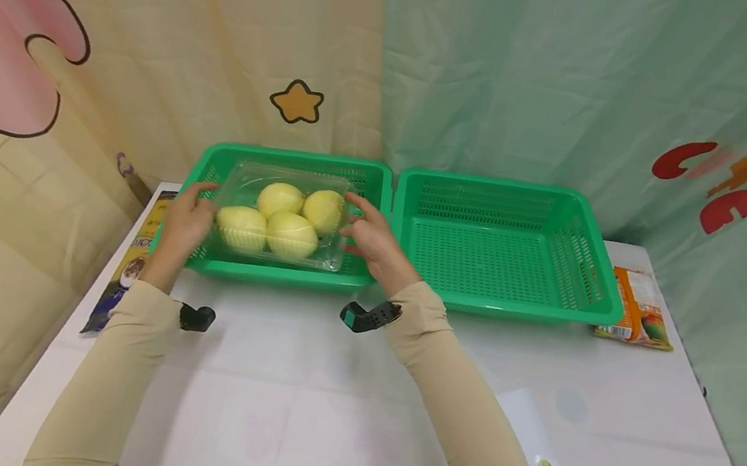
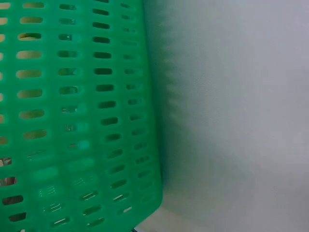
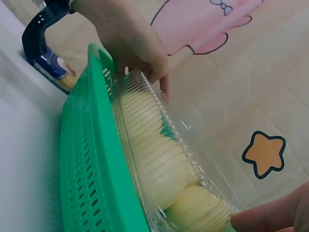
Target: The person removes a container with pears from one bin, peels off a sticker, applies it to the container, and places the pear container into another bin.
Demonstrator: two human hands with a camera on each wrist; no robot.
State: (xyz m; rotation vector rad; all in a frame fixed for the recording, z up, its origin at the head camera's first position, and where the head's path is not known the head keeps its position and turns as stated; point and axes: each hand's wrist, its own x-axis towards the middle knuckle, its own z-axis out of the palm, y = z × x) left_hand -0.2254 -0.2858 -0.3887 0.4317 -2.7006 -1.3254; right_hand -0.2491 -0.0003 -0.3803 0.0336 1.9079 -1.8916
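A clear plastic clamshell box holds several round, pale yellow fruits. It is within the left green basket, tilted in the right wrist view; whether it touches the bottom cannot be told. My left hand holds the box's left end, and its fingertips are partly hidden there. On the opposite end, my right hand grips the edge with thumb and fingers. The right wrist view has the box between both hands, near the basket's rim. Only the basket's slotted wall fills the left wrist view, with neither hand visible.
A second green basket with nothing in it stands close on the right. Snack packets lie at both sides: an orange one on the right, a yellow and blue one on the left. A printed card lies near my right forearm. Curtains hang behind.
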